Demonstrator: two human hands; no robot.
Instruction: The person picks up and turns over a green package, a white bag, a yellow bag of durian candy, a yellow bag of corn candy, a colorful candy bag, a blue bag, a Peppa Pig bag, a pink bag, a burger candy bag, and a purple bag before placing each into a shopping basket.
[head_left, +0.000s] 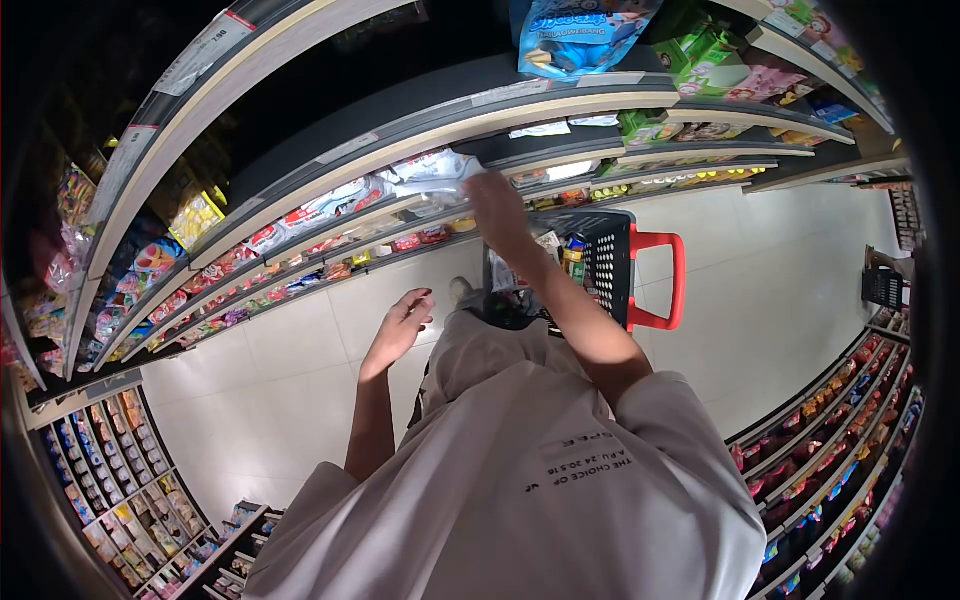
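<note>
My right hand (494, 208) reaches to the middle shelf, its fingers at the right end of a shiny white plastic packet (437, 170). The hand is a little blurred, but it appears closed on the packet's edge. More white packets with red print (330, 203) lie in a row left of it. My left hand (403, 325) hangs in the air over the floor, fingers loosely bent and apart, holding nothing. Below my right forearm stands a dark shopping basket (605, 265) with a red handle (680, 280); several packaged goods (573, 255) show inside, partly hidden by my arm.
Curved-looking shelves of snack bags run across the front, with a blue pouch (585, 35) on the upper shelf. Pale floor tiles (730, 270) lie beneath. Other racks (840, 440) stand behind me at right and left. Another dark basket (882, 287) is at far right.
</note>
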